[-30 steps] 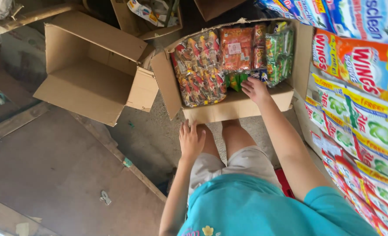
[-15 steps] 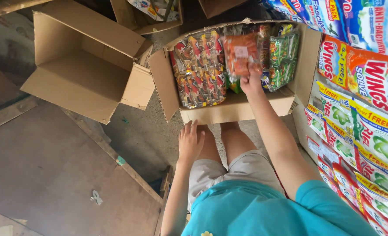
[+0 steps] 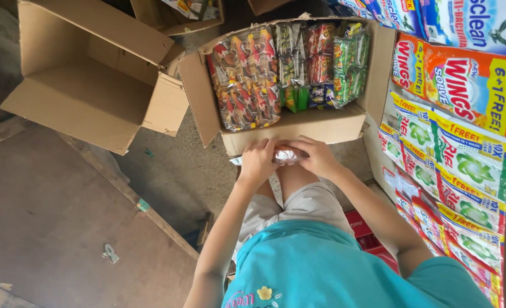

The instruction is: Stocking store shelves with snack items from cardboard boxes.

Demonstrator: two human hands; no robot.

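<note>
My left hand (image 3: 257, 161) and my right hand (image 3: 316, 156) meet in front of my knees, both gripping a small shiny packet (image 3: 286, 155) whose silver side shows between the fingers. Just beyond them stands an open cardboard box (image 3: 316, 124) packed with upright rows of colourful snack packets (image 3: 247, 80), red and orange on the left, green ones (image 3: 350, 63) on the right. My hands are close to the box's near wall. I sit with bent knees, in grey shorts and a teal shirt.
An open cardboard box (image 3: 87, 85) with nothing in it lies to the left on the dusty floor. Stacked detergent sachet packs (image 3: 458, 131) line the right side. A brown board (image 3: 47, 228) covers the floor at lower left. Another carton (image 3: 179, 14) sits behind.
My right hand lifted an orange packet out of the box and came back toward my knees. My left hand rose from my knee to join it on the packet.
</note>
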